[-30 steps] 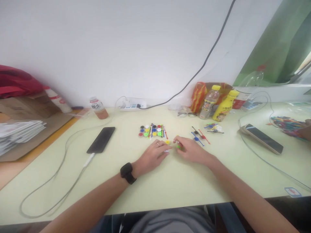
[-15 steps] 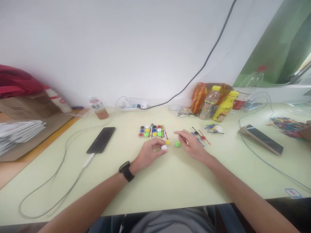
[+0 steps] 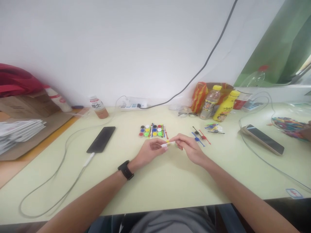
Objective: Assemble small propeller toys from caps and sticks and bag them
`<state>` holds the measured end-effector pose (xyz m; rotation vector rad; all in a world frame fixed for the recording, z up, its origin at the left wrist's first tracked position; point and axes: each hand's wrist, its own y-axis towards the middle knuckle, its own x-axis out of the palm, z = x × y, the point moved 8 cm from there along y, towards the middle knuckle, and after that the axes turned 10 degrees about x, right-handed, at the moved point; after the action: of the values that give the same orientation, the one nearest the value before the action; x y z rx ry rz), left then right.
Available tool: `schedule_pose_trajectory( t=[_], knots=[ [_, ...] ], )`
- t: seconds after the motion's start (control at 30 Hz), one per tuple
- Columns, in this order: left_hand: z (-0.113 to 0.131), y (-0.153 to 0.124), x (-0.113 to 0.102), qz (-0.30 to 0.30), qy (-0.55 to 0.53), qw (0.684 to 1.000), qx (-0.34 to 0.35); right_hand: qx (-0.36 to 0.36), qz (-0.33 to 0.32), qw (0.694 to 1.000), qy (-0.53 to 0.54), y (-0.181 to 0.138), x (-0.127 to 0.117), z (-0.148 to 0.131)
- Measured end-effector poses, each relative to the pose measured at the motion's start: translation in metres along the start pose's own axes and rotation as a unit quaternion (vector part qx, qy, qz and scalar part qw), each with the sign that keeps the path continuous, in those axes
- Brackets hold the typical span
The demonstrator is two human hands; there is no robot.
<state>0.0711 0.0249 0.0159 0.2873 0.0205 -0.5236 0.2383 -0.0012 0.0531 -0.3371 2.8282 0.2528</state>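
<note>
My left hand (image 3: 151, 150) pinches a small white disc (image 3: 164, 145) between thumb and fingers. A thin white arrow-like strip (image 3: 171, 142) reaches from that disc to my right hand (image 3: 190, 148), whose fingertips are closed on its far end. Behind the strip, a yellow disc (image 3: 167, 141) is partly hidden. Just beyond my left hand lie small coloured discs (image 3: 155, 130) in rows, with thin coloured arrow sticks (image 3: 166, 132) beside and between them. Right of my right hand are arrows with round centres, including a blue arrow spinner (image 3: 197, 139) and a red one (image 3: 204, 137).
A clear bag of coloured arrows (image 3: 214, 128) lies farther right. Two yellow-capped bottles (image 3: 222, 106), glasses (image 3: 187, 114) and a power strip (image 3: 133, 106) line the wall. A charging black phone (image 3: 101, 139) lies left, another phone (image 3: 264, 139) right; cables cross the table.
My right hand has moved slightly left, its fingers closing on the white strip's end at the disc in my left hand. The green disc near it no longer shows.
</note>
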Motion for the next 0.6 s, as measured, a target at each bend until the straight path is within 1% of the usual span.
schedule_pose_trajectory(
  t=[0.17, 0.33, 0.47, 0.6],
  knots=[
    [0.001, 0.000, 0.002, -0.004, -0.017, 1.000, 0.000, 0.006, -0.001, 0.998, 0.062, 0.000, 0.001, 0.004],
    [-0.006, -0.001, 0.001, 0.009, -0.036, 0.999, -0.038, 0.010, 0.027, 0.998, 0.047, 0.002, -0.003, 0.005],
    [-0.007, -0.001, -0.001, 0.023, -0.049, 0.998, -0.036, 0.033, 0.045, 0.997, 0.050, 0.005, -0.006, 0.010],
    [-0.010, -0.001, -0.002, 0.036, -0.070, 0.996, -0.042, 0.039, 0.039, 0.997, 0.050, 0.006, -0.007, 0.013]
  ],
)
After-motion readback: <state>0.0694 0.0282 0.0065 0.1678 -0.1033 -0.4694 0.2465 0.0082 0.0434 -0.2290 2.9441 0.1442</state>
